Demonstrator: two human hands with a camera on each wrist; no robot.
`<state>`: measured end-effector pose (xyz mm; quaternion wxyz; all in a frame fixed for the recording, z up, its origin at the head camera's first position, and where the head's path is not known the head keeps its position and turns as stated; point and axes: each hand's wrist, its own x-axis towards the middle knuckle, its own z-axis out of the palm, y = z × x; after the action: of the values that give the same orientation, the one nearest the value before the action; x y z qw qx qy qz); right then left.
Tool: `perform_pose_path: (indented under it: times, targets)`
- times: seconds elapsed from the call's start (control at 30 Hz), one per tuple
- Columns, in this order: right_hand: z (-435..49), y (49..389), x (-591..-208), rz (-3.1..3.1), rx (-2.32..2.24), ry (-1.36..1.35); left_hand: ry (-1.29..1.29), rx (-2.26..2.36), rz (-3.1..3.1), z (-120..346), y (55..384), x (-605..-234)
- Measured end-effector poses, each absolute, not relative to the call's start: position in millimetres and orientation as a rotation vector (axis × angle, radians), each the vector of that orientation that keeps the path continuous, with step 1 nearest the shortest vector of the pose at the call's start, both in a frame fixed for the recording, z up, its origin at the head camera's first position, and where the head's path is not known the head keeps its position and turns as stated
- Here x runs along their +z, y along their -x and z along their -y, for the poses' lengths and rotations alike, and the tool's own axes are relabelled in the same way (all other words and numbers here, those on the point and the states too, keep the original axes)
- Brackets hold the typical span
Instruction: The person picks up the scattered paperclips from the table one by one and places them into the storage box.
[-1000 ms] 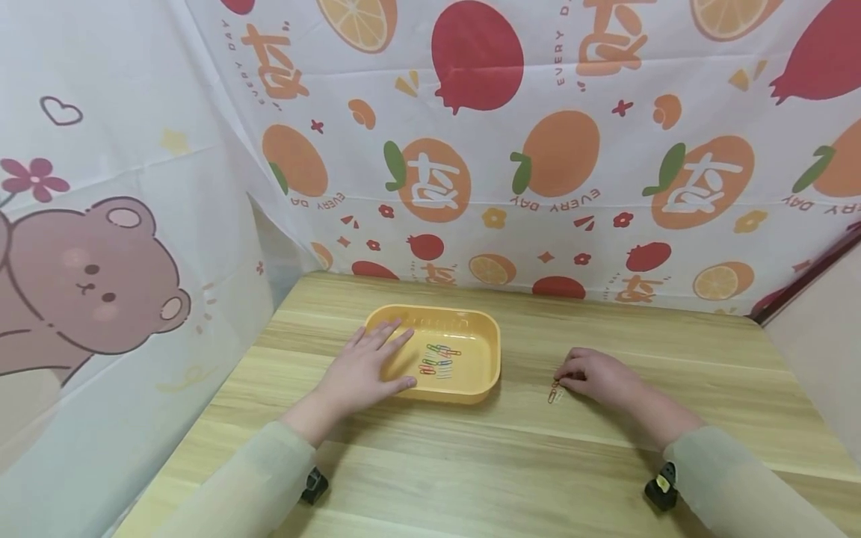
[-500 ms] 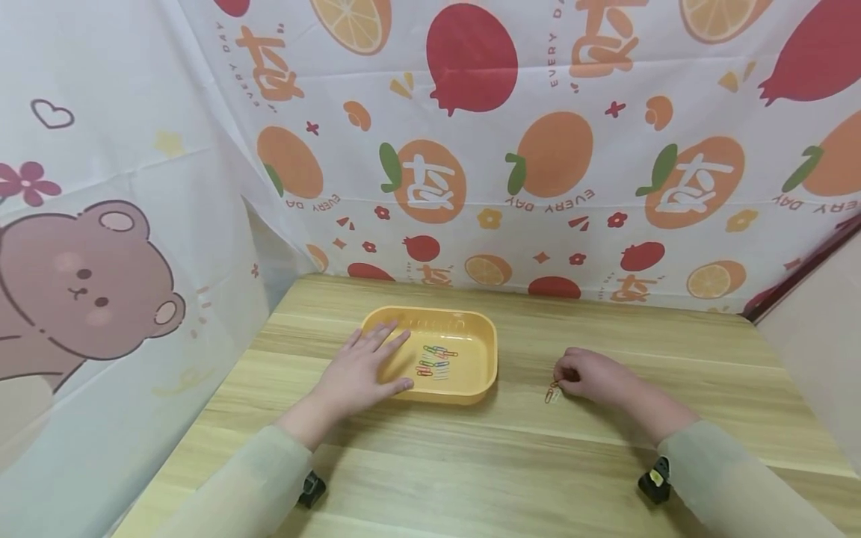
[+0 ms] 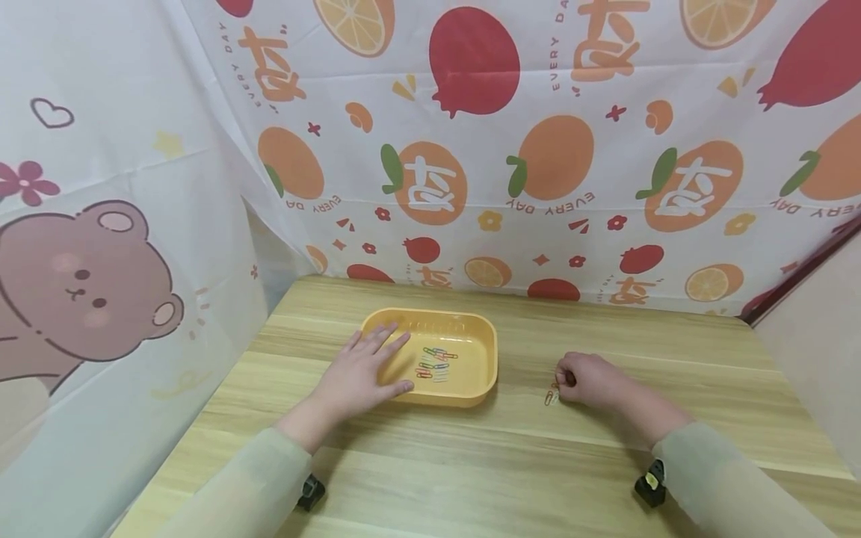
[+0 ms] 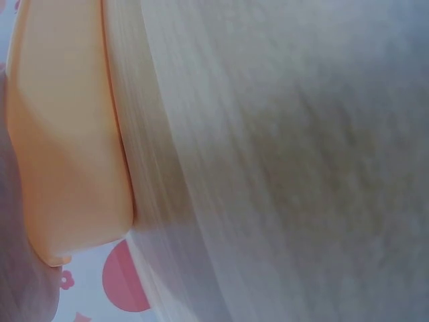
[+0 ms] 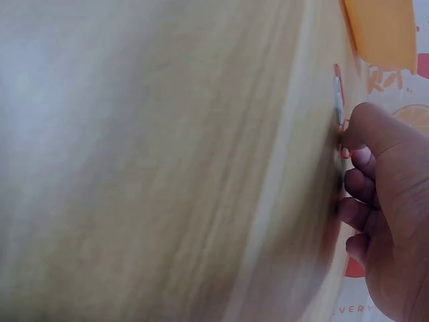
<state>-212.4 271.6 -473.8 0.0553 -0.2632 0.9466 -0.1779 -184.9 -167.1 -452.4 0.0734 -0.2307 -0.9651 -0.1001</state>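
Observation:
A yellow tray stands on the wooden table, with several coloured paper clips lying in its middle. My left hand rests over the tray's left side, fingers spread and thumb along the near rim. To the right of the tray, my right hand is low at the tabletop with curled fingers. Its thumb and fingertip pinch a red paper clip, partly hidden by them. Just beside those fingertips lie a red paper clip and a whitish one.
The wooden table stretches around the tray and toward me. A fruit-print cloth hangs behind its far edge, and a bear-print cloth hangs at the left. A pale panel borders the right side.
My right hand stays at the clips; its fingers have curled in a little more. The left hand and tray hold their places, while the head view has shifted slightly.

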Motion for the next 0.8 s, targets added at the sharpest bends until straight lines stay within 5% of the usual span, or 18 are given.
perform_pose_path:
  times: [0.8]
  targets:
    - [-285.9, 205.0, -487.4, -2.979, -0.568, 1.011, 0.703, -0.320, 2.873, 168.2, 186.0, -454.2]
